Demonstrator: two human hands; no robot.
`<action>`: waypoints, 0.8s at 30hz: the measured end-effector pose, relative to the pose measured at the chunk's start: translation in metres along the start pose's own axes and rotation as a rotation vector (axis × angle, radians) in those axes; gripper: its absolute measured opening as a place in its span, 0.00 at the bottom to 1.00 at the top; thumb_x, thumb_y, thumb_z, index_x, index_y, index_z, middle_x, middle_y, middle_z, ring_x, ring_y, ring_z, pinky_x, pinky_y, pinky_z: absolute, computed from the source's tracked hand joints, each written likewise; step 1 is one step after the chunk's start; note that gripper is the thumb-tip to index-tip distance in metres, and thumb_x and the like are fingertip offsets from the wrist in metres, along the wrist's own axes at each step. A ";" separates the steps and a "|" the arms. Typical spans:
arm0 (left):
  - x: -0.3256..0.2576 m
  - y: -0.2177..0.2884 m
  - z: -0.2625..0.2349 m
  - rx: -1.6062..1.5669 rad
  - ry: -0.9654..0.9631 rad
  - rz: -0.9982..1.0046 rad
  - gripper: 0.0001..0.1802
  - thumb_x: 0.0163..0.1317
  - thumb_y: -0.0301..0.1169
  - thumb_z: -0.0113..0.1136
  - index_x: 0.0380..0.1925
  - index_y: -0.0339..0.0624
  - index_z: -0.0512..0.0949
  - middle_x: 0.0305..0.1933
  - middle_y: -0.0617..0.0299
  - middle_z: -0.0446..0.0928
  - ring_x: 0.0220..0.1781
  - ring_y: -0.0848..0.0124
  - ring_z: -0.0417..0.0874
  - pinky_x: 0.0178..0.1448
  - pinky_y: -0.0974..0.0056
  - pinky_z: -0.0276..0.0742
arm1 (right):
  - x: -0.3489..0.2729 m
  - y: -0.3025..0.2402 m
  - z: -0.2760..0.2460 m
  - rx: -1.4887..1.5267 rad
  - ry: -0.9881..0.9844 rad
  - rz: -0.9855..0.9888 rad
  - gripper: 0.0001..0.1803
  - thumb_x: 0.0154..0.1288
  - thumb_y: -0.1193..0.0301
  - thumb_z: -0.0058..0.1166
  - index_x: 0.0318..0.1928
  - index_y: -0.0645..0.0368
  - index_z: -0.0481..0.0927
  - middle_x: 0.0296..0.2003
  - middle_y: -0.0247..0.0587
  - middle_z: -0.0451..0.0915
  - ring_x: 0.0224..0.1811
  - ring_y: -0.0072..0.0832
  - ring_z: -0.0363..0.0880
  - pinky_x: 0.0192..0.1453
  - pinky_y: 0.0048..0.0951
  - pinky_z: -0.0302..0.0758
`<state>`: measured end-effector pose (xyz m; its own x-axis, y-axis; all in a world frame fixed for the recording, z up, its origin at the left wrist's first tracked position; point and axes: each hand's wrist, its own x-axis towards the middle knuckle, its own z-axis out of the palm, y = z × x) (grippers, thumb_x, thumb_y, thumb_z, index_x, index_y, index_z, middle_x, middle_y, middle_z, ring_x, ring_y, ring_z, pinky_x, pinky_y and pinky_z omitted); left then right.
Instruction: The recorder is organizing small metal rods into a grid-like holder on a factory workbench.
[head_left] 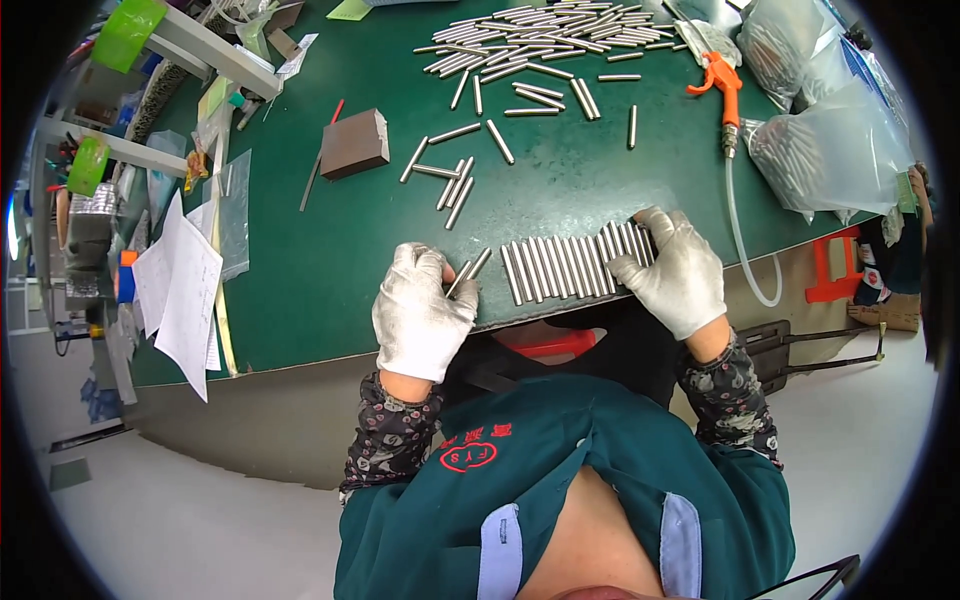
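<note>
Both my hands wear white gloves. At the green table's front edge, my left hand point(422, 305) is closed, its thumb and fingers around two short metal rods point(478, 264) that tilt up and to the right. A row of polished metal rods point(555, 268) lies side by side just right of it. My right hand point(678, 270) grips the right end of that row, thumb at the near ends and fingers at the far ends. The rods under this hand sit slightly higher than the others and are partly hidden. Several loose rods point(455, 185) lie beyond my left hand.
A large pile of rods point(540, 35) covers the table's far side. Left stands a brown block point(355, 144) beside a thin red-tipped stick point(310, 183). An orange air gun point(722, 90) with a hose and plastic bags of rods point(825, 150) lie right. Papers point(180, 285) hang over the left edge.
</note>
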<state>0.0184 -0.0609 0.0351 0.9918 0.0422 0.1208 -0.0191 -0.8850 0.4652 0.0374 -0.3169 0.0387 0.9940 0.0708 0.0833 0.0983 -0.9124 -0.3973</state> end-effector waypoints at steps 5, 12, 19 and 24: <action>-0.003 0.013 0.007 0.031 0.050 0.154 0.13 0.42 0.30 0.70 0.20 0.39 0.73 0.35 0.57 0.73 0.34 0.59 0.78 0.38 0.60 0.75 | -0.001 -0.003 0.000 -0.006 0.012 0.016 0.25 0.48 0.56 0.60 0.45 0.57 0.76 0.35 0.47 0.77 0.38 0.45 0.78 0.42 0.41 0.75; -0.002 0.007 0.002 -0.088 0.010 0.198 0.13 0.40 0.25 0.70 0.24 0.39 0.74 0.36 0.56 0.73 0.36 0.59 0.78 0.41 0.61 0.75 | -0.002 0.009 0.004 0.046 0.060 -0.018 0.20 0.51 0.59 0.58 0.43 0.57 0.77 0.35 0.45 0.77 0.38 0.43 0.79 0.40 0.41 0.76; 0.007 0.026 0.004 0.162 -0.110 0.118 0.07 0.42 0.30 0.61 0.21 0.42 0.74 0.36 0.57 0.74 0.36 0.57 0.79 0.38 0.57 0.77 | -0.003 0.008 0.002 0.088 0.062 0.014 0.14 0.56 0.65 0.53 0.42 0.57 0.78 0.35 0.45 0.78 0.39 0.43 0.79 0.42 0.40 0.75; 0.016 0.016 0.002 0.311 -0.066 0.121 0.04 0.42 0.26 0.57 0.22 0.42 0.74 0.37 0.57 0.74 0.37 0.57 0.79 0.40 0.56 0.77 | -0.005 0.032 0.003 0.351 0.107 -0.078 0.12 0.61 0.72 0.49 0.45 0.58 0.78 0.39 0.46 0.78 0.40 0.44 0.78 0.46 0.38 0.74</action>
<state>0.0341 -0.0753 0.0429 0.9909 -0.0926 0.0972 -0.1074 -0.9812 0.1601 0.0361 -0.3447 0.0226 0.9741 0.0754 0.2132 0.2024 -0.7109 -0.6736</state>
